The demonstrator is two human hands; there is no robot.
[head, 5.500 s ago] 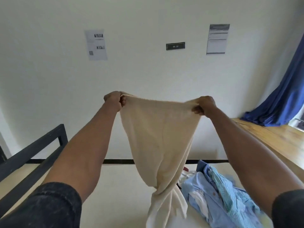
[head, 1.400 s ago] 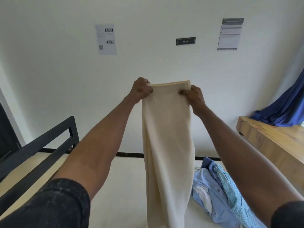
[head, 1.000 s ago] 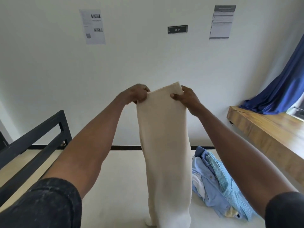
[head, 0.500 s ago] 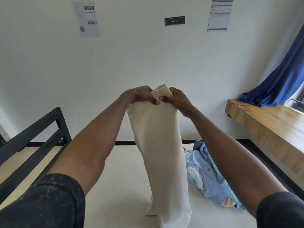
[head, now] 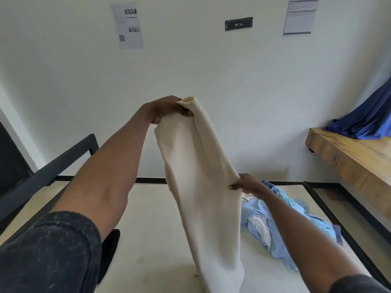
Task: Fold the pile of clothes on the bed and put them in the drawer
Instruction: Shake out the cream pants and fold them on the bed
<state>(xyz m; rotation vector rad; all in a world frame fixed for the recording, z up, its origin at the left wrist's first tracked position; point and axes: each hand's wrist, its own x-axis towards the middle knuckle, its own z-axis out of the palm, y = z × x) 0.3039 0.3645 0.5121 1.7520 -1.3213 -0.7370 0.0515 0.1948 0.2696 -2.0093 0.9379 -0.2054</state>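
Half a second ago both hands met at the top of the cream garment; since then the right hand has dropped to about its mid-height edge, while the left has kept the top. At nine o'clock of the view a black bed rail slopes along the mattress. Toward eleven o'clock the left hand has its fingers curled round the doubled top of the cream garment, whose ribbed hem pokes out just above the knuckles. From there the garment hangs in a long narrow panel through the centre, its lower end reaching the mattress near six o'clock. At about three o'clock of that panel the right hand pinches the side edge between thumb and fingers, pulling it slightly outward. Beyond it, toward four o'clock, the pile of clothes, mostly pale blue, lies crumpled on the mattress, near the hanging garment but not clearly touching it. A wooden bench with blue cloth on it sits at two to three o'clock. No drawer is in view. Judging by its drape, the garment is soft, light knit with no stiffness of its own: it should sag wherever it is unsupported and will not slip easily. Best held at hem and side edges, as now, then laid flat before creasing.
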